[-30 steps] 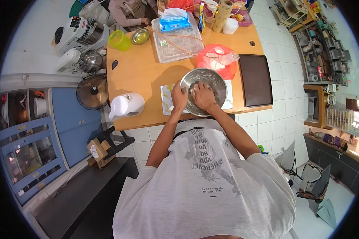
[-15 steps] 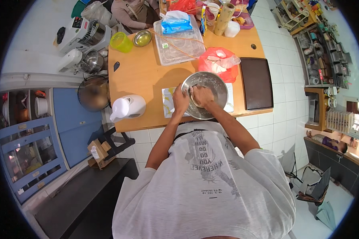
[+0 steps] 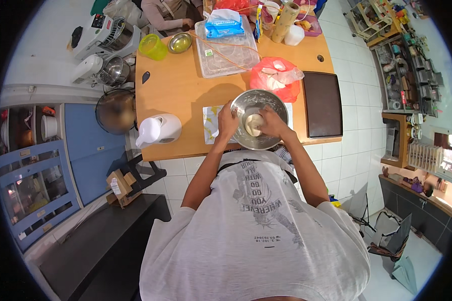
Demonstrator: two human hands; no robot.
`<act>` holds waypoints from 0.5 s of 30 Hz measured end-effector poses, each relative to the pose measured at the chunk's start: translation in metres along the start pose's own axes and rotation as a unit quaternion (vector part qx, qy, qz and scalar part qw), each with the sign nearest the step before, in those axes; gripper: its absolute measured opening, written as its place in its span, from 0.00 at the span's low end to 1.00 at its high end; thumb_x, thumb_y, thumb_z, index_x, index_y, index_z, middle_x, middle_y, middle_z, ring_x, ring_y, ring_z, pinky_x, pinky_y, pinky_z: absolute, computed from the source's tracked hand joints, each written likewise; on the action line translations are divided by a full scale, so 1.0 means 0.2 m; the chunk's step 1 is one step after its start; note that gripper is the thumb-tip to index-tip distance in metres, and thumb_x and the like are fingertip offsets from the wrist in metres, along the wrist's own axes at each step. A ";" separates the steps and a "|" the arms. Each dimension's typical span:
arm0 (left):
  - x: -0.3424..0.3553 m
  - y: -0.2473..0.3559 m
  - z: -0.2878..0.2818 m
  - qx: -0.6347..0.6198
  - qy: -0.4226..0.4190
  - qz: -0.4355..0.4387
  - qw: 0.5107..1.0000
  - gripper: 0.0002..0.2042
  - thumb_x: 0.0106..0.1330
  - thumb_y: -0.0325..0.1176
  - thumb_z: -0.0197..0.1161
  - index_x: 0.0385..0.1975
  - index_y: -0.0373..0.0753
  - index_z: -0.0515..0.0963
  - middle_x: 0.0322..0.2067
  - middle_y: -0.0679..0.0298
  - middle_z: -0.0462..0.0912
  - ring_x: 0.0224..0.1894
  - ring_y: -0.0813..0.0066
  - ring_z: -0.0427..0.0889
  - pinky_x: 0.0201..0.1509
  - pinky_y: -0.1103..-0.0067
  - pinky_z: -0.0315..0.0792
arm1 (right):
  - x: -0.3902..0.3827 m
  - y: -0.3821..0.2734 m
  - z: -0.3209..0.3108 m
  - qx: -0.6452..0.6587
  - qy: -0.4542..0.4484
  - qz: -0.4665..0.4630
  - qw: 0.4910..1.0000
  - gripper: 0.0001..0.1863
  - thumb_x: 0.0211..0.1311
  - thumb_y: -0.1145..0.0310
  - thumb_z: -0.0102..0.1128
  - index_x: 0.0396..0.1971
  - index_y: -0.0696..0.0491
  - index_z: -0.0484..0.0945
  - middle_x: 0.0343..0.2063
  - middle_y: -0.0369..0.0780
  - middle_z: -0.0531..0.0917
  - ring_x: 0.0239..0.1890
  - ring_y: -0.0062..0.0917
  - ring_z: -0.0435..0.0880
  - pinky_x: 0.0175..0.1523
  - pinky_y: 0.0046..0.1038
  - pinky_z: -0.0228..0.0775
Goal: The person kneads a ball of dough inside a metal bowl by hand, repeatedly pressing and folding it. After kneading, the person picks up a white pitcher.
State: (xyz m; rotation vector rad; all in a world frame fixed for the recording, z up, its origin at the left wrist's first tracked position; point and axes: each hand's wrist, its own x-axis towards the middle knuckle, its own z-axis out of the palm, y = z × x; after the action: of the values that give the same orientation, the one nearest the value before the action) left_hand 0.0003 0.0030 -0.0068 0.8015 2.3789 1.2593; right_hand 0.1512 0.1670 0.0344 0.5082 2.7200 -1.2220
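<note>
- Dough: a pale, smooth, rounded lump of dough (image 3: 254, 125) lies inside a shiny, round, deep metal bowl (image 3: 256, 96), near the table's (image 3: 181, 95) near edge.
- Left hand (image 3: 227, 124): clamped on the bowl's left rim.
- Right hand (image 3: 272, 124): inside the bowl, curled against the dough's right side; the fingertips are partly hidden, so how firmly they close cannot be told. The hands are apart, with the dough between them.
- Handling of the dough: probably soft, pliable and slightly tacky, of modest weight, likely to dent under fingertips. A broad hold with palm and curled fingers seems better than a pinch.
- Handling of the bowl: apparently stiff and light for its size, with pale smears on its inner wall; it may slide or turn under a push. The rim offers the surest hold.
- Surroundings: a white sheet with yellow markings (image 3: 211, 120) shows beyond the bowl's left side.
</note>
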 end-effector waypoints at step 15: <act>-0.02 0.09 -0.03 -0.017 0.024 0.002 1.000 0.17 0.69 0.21 0.62 0.57 0.29 0.78 0.48 0.38 0.85 0.52 0.36 0.84 0.55 0.56 0.77 | -0.04 -0.09 0.15 -0.130 0.112 -0.020 0.985 0.17 0.61 0.72 0.64 0.49 0.60 0.78 0.59 0.54 0.76 0.57 0.51 0.81 0.61 0.51 0.76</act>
State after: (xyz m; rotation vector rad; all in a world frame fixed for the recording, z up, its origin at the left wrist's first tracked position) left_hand 0.0071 0.0049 0.0117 0.7758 2.3875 1.3305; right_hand 0.1513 0.1315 0.0279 0.5926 3.0313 -0.8404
